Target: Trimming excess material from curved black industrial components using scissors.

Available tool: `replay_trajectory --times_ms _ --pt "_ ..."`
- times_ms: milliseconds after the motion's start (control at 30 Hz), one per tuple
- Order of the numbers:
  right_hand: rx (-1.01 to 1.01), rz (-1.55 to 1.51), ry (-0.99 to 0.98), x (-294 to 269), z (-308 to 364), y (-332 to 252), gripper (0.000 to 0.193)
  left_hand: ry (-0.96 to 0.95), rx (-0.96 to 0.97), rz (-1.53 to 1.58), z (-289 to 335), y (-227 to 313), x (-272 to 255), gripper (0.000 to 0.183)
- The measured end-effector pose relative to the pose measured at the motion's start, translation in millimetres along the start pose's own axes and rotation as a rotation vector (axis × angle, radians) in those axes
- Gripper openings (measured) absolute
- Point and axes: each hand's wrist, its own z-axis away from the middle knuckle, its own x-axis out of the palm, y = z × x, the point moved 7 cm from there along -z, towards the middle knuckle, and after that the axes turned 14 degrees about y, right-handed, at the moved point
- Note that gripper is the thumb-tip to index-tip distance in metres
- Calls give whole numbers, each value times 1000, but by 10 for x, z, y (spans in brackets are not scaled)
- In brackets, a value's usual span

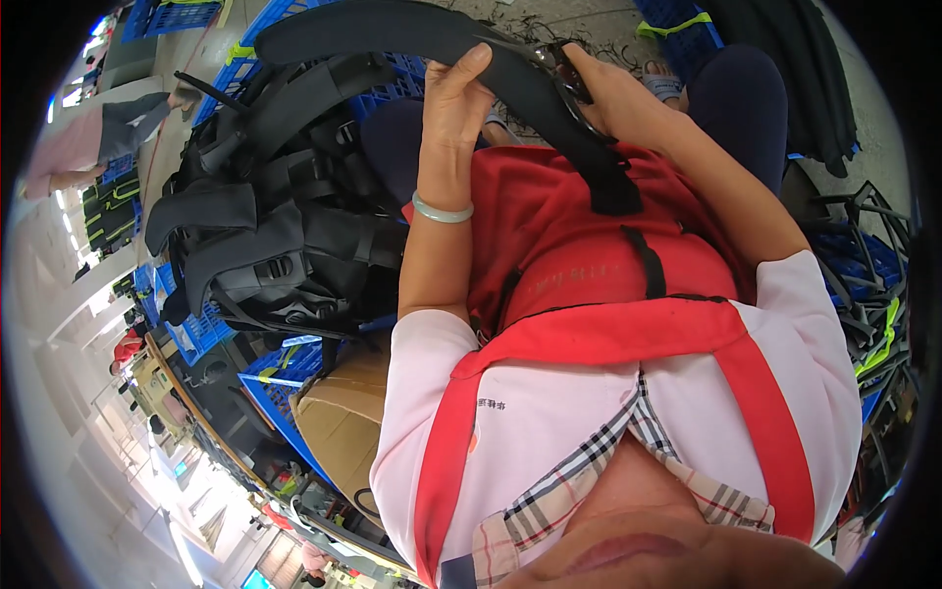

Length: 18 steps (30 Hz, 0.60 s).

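Note:
A long black padded strap curves across my lap, its narrow end lying on my red apron. My left hand grips its edge, thumb pressed on top. My right hand is closed around dark-handled scissors, whose shiny metal lies against the strap's right edge. The scissors' blades are partly hidden, so I cannot tell whether they are cutting.
To the left, a heap of black padded straps with buckles spills over blue crates. A cardboard box stands close by. Black pieces hang at the far right. Dark trimmings litter the floor. Another person is at far left.

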Motion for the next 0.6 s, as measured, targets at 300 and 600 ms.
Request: replay_trajectory --times_ms 300,600 --pt "44 24 -138 -18 71 -21 52 27 -49 15 13 -63 -59 23" --pt "143 -107 -94 23 72 42 34 47 -58 10 22 -95 -121 22"
